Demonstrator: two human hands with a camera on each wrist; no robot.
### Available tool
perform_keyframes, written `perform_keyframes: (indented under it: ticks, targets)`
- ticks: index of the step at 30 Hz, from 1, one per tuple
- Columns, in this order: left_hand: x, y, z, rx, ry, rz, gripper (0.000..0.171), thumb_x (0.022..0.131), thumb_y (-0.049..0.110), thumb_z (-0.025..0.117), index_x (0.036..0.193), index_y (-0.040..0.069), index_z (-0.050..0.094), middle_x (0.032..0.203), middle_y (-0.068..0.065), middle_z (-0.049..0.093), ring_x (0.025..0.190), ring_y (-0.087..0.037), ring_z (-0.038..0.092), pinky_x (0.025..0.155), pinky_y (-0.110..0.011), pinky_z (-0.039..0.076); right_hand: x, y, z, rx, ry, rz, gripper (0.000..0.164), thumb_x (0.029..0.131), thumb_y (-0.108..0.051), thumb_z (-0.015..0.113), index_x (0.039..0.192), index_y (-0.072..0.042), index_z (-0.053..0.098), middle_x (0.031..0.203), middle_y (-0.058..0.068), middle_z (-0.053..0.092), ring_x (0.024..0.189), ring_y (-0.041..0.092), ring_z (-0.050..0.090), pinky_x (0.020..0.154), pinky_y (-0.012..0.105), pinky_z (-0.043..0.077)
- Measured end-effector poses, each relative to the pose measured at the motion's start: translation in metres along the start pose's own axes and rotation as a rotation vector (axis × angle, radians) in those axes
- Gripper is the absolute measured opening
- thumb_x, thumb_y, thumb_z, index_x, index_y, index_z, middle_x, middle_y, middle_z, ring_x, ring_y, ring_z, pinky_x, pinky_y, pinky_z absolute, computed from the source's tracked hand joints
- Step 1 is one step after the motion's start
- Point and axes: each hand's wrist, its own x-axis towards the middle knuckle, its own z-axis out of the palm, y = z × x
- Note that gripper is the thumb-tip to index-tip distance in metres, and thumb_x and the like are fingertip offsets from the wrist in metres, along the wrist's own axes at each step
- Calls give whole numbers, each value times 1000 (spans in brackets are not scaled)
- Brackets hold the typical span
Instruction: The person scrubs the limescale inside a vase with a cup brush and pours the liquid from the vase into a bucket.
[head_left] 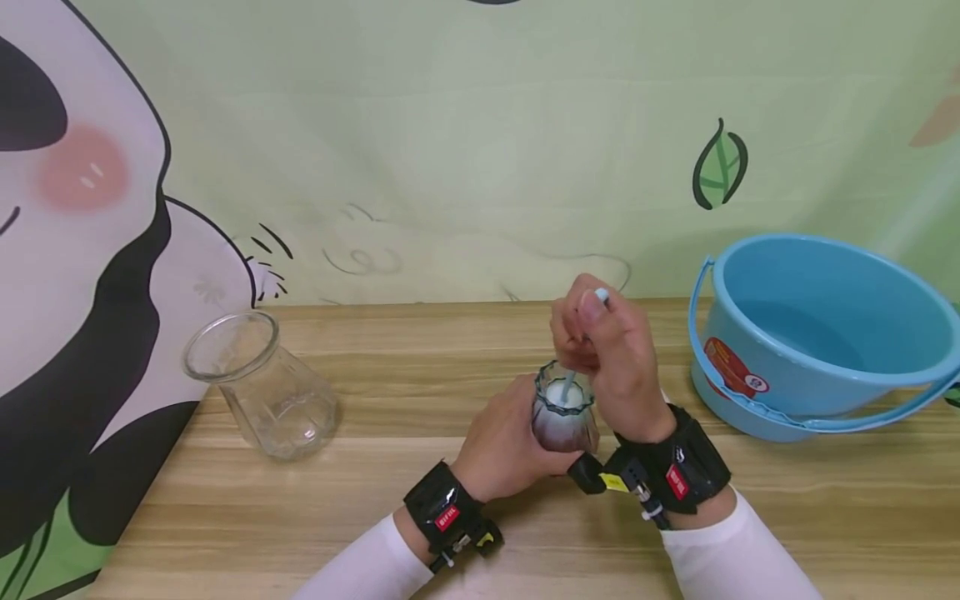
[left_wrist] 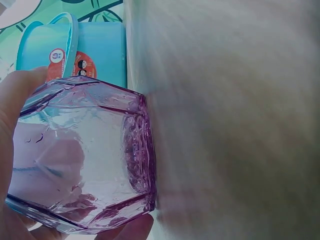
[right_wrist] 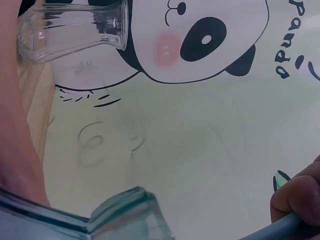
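My left hand (head_left: 502, 442) holds a faceted glass vase (head_left: 562, 429), tinted blue at its scalloped rim and purple toward the base. It stands upright on the wooden table, with fingers and thumb around its side. My right hand (head_left: 618, 358), above the rim, grips the light blue handle of a bottle brush (head_left: 602, 295). The handle tip shows beside the thumb, and the stem runs down into the vase. Through the purple wall in the left wrist view, the pale, sponge-like brush head (left_wrist: 47, 155) shows inside the vase.
A clear glass jar (head_left: 281, 408) with a wide rim stands at the left of the table. To the right is a light blue bucket (head_left: 750, 367) with its handle hanging at the front. A printed panda backdrop (head_left: 450, 167) hangs behind the table.
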Motion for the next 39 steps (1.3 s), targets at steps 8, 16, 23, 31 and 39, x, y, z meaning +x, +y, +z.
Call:
perform_keyframes:
  ticks: [8, 16, 23, 31, 39]
  targets:
    - [0, 0, -1, -23, -10, 6, 69, 62, 56, 84, 115, 29, 50, 102, 13, 55, 85, -4, 54, 66, -26, 50, -3, 9, 0, -54, -21, 20, 48, 100, -37, 47, 66, -5, 37, 54, 0, 29, 42, 13, 26, 34, 29, 17]
    - [-1, 0, -1, -6, -9, 10, 72, 61, 58, 84, 116, 29, 49, 102, 12, 55, 85, -5, 53, 65, -25, 50, -7, 20, -3, -71, -46, 93, 43, 98, -29, 47, 62, -8, 36, 53, -3, 28, 41, 14, 26, 34, 31, 17]
    - [-1, 0, -1, 20, -12, 8, 74, 61, 60, 83, 118, 26, 49, 102, 11, 55, 86, -4, 53, 66, -25, 50, -8, 23, -5, -98, -60, 159, 51, 101, -34, 44, 57, -8, 34, 52, -2, 27, 41, 17, 26, 35, 32, 16]
    - [-1, 0, -2, 30, -17, 6, 71, 64, 57, 82, 118, 25, 50, 101, 10, 55, 84, -5, 53, 65, -25, 49, -5, 19, -4, -52, -46, 270, 47, 104, -26, 32, 61, -7, 30, 53, -2, 26, 42, 17, 22, 38, 33, 14]
    - [-1, 0, -1, 8, -2, 0, 69, 62, 57, 84, 114, 29, 49, 99, 11, 54, 82, -6, 52, 63, -26, 48, -5, 16, -2, -48, -67, 269, 47, 105, -26, 28, 62, -8, 31, 54, 1, 26, 43, 18, 24, 38, 33, 16]
